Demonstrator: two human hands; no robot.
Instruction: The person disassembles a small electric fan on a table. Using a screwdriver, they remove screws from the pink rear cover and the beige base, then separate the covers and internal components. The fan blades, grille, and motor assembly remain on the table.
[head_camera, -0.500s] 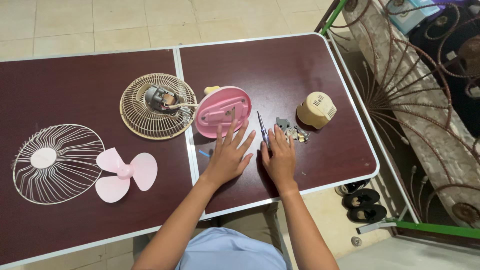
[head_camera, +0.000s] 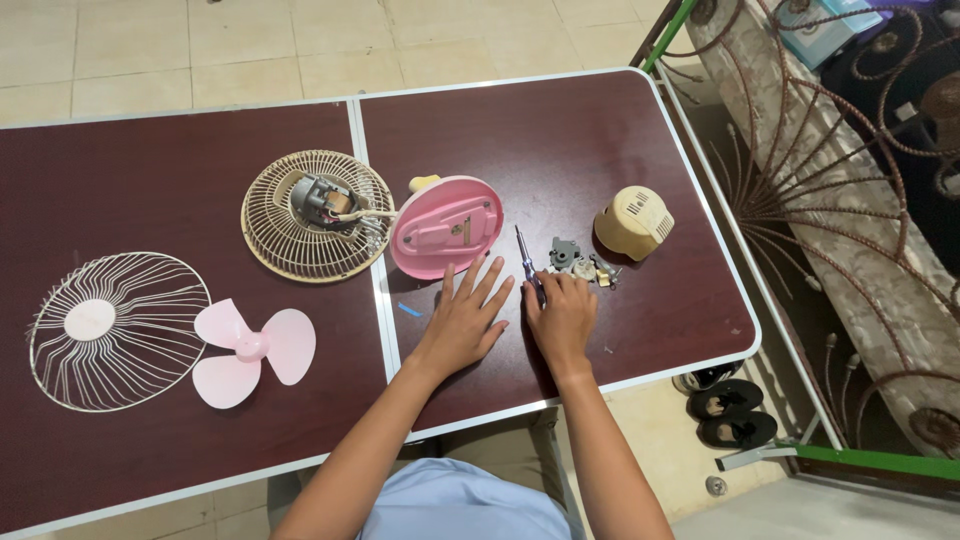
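Our right hand (head_camera: 560, 318) curls its fingers around the screwdriver (head_camera: 528, 262), just right of the pink base (head_camera: 445, 225). Our left hand (head_camera: 463, 318) lies open and flat below that base. We should firm the grip before lifting.

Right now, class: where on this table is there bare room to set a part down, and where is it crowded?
Free: the far strip of the table beyond the pink base and cream motor cover; also the near left corner below the pink blade. Crowded: around the right hand, screwdriver and small parts.
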